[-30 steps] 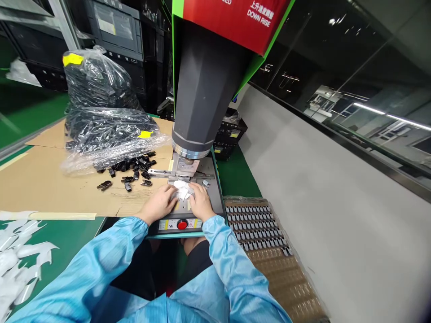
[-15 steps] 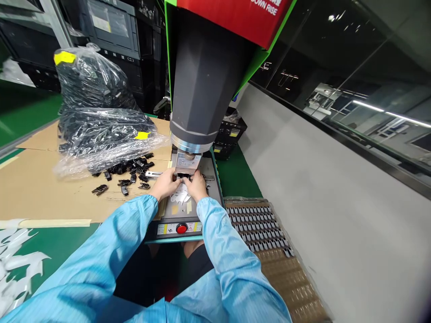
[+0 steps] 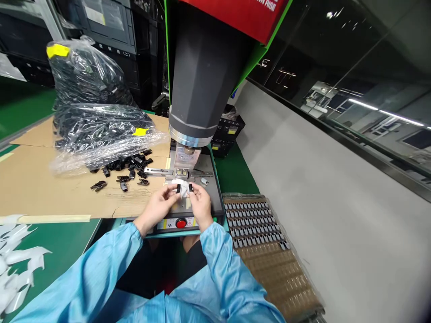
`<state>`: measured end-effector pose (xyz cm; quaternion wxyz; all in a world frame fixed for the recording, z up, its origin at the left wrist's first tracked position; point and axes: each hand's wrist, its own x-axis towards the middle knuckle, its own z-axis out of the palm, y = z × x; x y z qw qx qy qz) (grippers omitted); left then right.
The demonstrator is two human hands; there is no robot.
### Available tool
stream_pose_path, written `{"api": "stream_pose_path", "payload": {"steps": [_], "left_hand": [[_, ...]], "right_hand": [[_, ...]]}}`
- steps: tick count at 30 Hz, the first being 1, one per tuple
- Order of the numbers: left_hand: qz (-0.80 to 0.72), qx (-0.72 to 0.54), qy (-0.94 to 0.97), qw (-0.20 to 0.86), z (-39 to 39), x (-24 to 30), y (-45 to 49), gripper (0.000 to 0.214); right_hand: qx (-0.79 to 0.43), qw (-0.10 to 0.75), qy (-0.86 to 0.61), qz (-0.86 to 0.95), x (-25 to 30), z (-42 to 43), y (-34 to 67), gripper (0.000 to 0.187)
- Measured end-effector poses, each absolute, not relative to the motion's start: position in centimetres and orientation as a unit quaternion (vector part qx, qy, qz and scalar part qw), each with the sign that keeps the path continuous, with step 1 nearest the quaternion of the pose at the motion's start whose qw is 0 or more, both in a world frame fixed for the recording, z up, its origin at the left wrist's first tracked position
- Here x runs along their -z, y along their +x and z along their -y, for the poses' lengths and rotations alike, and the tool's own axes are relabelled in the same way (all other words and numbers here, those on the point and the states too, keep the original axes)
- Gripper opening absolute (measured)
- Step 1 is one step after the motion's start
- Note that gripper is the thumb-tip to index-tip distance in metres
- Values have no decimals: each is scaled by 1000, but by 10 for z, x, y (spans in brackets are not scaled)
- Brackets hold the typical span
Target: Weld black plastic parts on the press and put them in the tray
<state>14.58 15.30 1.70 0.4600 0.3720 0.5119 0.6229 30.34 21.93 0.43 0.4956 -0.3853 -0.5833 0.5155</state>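
Observation:
My left hand (image 3: 160,202) pinches a small black plastic part (image 3: 178,189) between thumb and fingers. Another small black plastic part (image 3: 190,187) is gripped in my right hand (image 3: 201,204). Both hands are a little in front of the metal fixture (image 3: 182,172) on the grey machine base, apart from it. White cut scraps (image 3: 183,183) lie behind and between my fingertips. Above the fixture stands the machine's metal tool head (image 3: 187,158). A small light-coloured part (image 3: 204,181) rests on the base to the right of the fixture.
Loose black parts (image 3: 134,163) and filled plastic bags (image 3: 101,128) lie on the cardboard at left. White scraps (image 3: 20,264) cover the near left corner. A red button (image 3: 181,223) is on the machine's front. At right is a tray (image 3: 279,273) with rows of grey parts.
My hands have drawn back from the fixture toward me and moved apart, each with a small black part. The fixture, hidden before, now shows.

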Motion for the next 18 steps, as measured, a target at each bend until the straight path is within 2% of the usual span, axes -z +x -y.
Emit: {"api": "stream_pose_path", "payload": {"steps": [7, 18], "left_hand": [[-465, -648, 333, 503, -92, -8, 174, 58], [-459, -650, 323, 513, -79, -3, 180, 52]], "right_hand": [[-543, 485, -345, 593, -11, -146, 315, 36], [-556, 478, -366, 573, -11, -128, 322, 38]]}}
